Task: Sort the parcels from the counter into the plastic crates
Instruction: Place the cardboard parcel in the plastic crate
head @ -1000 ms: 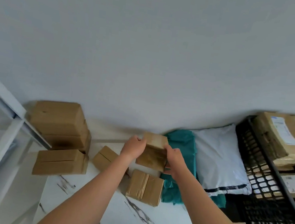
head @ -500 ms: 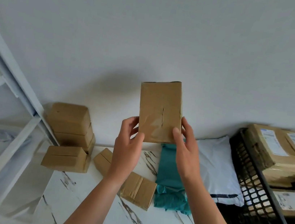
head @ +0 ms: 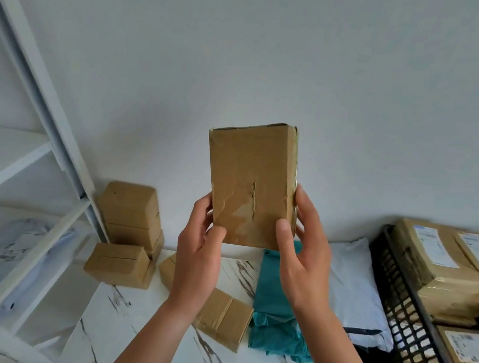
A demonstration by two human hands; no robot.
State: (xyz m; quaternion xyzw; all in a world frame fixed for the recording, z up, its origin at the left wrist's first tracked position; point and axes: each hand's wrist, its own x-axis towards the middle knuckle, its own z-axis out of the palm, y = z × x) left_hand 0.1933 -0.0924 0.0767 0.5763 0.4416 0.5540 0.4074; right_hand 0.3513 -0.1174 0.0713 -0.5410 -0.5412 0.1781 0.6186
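Two-handed, holding a brown cardboard box (head: 250, 183) upright at the centre of the frame, raised in the air above the counter (head: 133, 335) and in front of the white wall. Gripping its lower left corner with the left hand (head: 198, 255), thumb lying on the front face and fingers curling behind. Clasping its lower right edge with the right hand (head: 304, 261), thumb pressing on the front and fingers wrapping round the side. Facing a creased, taped front with a short slit running down the middle.

Looking past the wrists at the marble-patterned counter in the lower centre: seeing a small box (head: 223, 317) lying flat, touching a crumpled teal bag (head: 273, 303), and a white bag (head: 355, 290) lying just right of that. Catching part of another box (head: 167, 268) behind the left hand. Seeing more boxes (head: 131, 209) stacked against the wall at centre left, beside a white shelf frame (head: 31, 75) slanting down the left side. Noting a black plastic crate (head: 398, 311) at the right edge, holding labelled parcels (head: 442, 265).
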